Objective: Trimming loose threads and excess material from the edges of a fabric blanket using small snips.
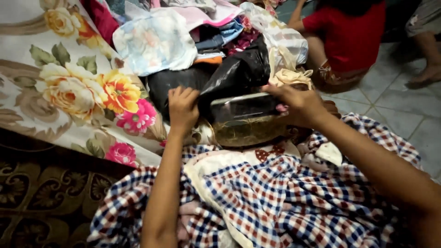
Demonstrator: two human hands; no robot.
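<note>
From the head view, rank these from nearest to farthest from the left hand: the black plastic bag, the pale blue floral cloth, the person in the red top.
1. Black plastic bag: the left hand pinches its edge, just right of the grip.
2. Pale blue floral cloth: on the pile, above the hand.
3. Person in the red top: far upper right, on the tiled floor.

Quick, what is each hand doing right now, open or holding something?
Left hand: closed, gripping the left edge of the dark shiny garment.
Right hand: closed, pinching the same garment's right edge.
</note>
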